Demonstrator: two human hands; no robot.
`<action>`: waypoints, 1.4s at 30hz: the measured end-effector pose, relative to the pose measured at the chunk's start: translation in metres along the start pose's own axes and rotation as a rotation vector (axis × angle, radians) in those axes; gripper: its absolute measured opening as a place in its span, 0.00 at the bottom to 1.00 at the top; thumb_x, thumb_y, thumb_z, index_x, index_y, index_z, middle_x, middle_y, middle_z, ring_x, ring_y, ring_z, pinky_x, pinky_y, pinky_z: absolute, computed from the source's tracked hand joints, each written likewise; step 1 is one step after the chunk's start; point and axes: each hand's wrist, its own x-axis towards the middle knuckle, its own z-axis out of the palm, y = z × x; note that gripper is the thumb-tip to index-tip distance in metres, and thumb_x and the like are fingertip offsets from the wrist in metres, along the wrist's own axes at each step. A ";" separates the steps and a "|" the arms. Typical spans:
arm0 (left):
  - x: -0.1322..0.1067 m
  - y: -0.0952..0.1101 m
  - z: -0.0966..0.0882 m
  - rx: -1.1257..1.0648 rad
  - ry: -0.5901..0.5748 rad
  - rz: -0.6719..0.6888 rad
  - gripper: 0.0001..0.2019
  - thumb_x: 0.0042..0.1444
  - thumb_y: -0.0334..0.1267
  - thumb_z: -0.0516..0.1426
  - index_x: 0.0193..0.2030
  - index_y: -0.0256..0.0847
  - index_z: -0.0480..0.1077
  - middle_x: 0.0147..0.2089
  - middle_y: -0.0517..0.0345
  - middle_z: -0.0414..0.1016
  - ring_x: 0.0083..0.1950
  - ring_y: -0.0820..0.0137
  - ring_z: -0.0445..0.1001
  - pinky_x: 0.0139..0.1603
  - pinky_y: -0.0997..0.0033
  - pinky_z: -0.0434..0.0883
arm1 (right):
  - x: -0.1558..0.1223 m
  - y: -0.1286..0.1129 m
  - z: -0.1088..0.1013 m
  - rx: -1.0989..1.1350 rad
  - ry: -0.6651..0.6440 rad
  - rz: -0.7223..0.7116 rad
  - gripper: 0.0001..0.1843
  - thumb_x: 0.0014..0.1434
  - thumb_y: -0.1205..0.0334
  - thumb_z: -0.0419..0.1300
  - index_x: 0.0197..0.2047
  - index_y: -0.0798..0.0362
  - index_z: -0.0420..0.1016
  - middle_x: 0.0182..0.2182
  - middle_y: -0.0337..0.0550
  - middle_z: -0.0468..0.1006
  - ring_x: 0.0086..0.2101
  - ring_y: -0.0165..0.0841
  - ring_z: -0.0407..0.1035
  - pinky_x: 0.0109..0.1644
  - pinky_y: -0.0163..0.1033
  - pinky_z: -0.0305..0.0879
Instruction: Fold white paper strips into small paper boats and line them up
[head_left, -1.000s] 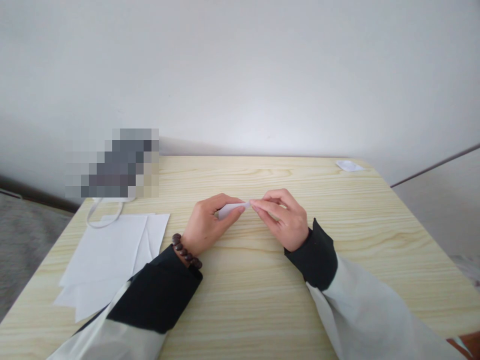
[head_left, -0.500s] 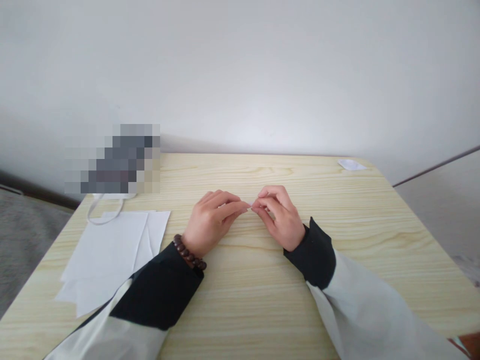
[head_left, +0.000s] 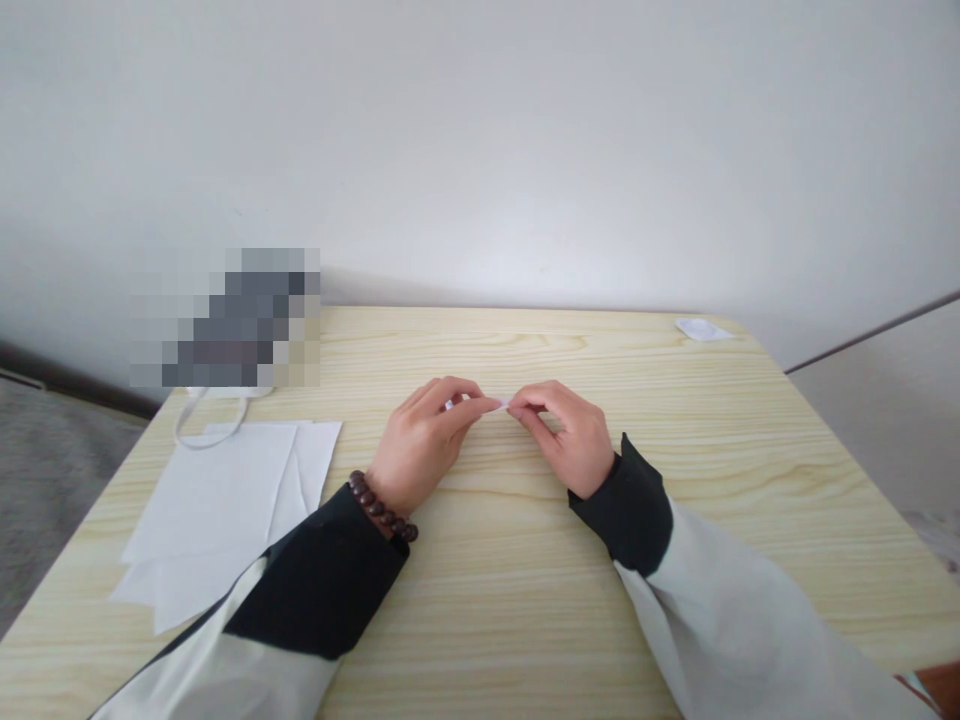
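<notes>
Both hands pinch one small piece of white paper (head_left: pixel 503 406) over the middle of the table. Only a narrow sliver of it shows between the fingertips, and a bit of white peeks through the fingers on the left; its full shape is hidden. My left hand (head_left: pixel 429 430), wearing a dark beaded bracelet (head_left: pixel 381 508), is closed on the left end. From the other side my right hand (head_left: pixel 568 432) grips the right tip between thumb and fingers.
White paper sheets (head_left: pixel 217 490) overlap at the left of the wooden table (head_left: pixel 525 600). Behind them stands a pixelated dark object (head_left: pixel 232 320), with a white cable loop (head_left: pixel 244 415) in front. A small folded white paper (head_left: pixel 703 329) lies at the far right corner. A wall rises behind.
The fingertips have drawn slightly apart, so more of the white paper shows between them. My right hand's fingers have closed together more. Everything else has stayed put.
</notes>
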 end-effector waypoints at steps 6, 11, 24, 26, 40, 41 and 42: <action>-0.002 -0.002 0.000 0.005 -0.040 -0.005 0.18 0.57 0.21 0.52 0.50 0.42 0.71 0.45 0.54 0.73 0.44 0.70 0.71 0.46 0.69 0.71 | 0.000 0.003 -0.003 -0.045 0.014 -0.099 0.06 0.61 0.72 0.55 0.37 0.53 0.71 0.35 0.45 0.77 0.38 0.31 0.72 0.45 0.37 0.69; 0.000 -0.001 -0.004 0.104 -0.085 -0.002 0.17 0.59 0.26 0.53 0.54 0.39 0.67 0.45 0.52 0.76 0.43 0.66 0.72 0.45 0.65 0.71 | -0.001 0.004 -0.002 -0.053 0.020 -0.101 0.07 0.61 0.72 0.54 0.37 0.52 0.70 0.33 0.42 0.77 0.37 0.29 0.73 0.43 0.35 0.70; 0.004 0.008 -0.010 -0.227 -0.233 -0.366 0.12 0.56 0.42 0.57 0.43 0.38 0.72 0.29 0.61 0.73 0.27 0.73 0.68 0.31 0.74 0.67 | -0.005 0.009 0.000 0.158 0.155 0.221 0.05 0.55 0.64 0.62 0.37 0.51 0.71 0.32 0.39 0.79 0.32 0.29 0.76 0.40 0.36 0.73; 0.005 0.010 -0.012 -0.395 -0.285 -0.472 0.14 0.55 0.45 0.57 0.44 0.38 0.72 0.29 0.61 0.73 0.27 0.73 0.67 0.29 0.75 0.65 | -0.005 0.008 0.000 0.206 0.143 0.233 0.06 0.55 0.63 0.63 0.37 0.51 0.71 0.31 0.38 0.79 0.31 0.29 0.76 0.39 0.35 0.74; 0.013 0.018 -0.021 -0.842 -0.396 -0.672 0.15 0.52 0.45 0.59 0.40 0.36 0.74 0.33 0.57 0.76 0.32 0.72 0.70 0.30 0.76 0.66 | -0.004 0.004 -0.004 0.275 -0.008 0.173 0.03 0.57 0.62 0.61 0.35 0.51 0.74 0.32 0.40 0.79 0.32 0.30 0.73 0.38 0.36 0.72; 0.013 0.019 -0.021 -0.842 -0.389 -0.653 0.14 0.53 0.44 0.58 0.41 0.36 0.74 0.36 0.56 0.76 0.34 0.71 0.71 0.33 0.75 0.67 | -0.004 0.004 -0.004 0.297 -0.019 0.172 0.03 0.57 0.63 0.61 0.36 0.51 0.74 0.32 0.40 0.78 0.32 0.30 0.73 0.38 0.36 0.72; 0.013 0.019 -0.021 -0.826 -0.384 -0.646 0.14 0.54 0.45 0.58 0.41 0.36 0.74 0.36 0.55 0.77 0.35 0.71 0.71 0.34 0.75 0.67 | -0.005 0.003 -0.004 0.313 -0.032 0.172 0.03 0.57 0.63 0.61 0.36 0.52 0.74 0.31 0.40 0.78 0.32 0.30 0.73 0.37 0.36 0.71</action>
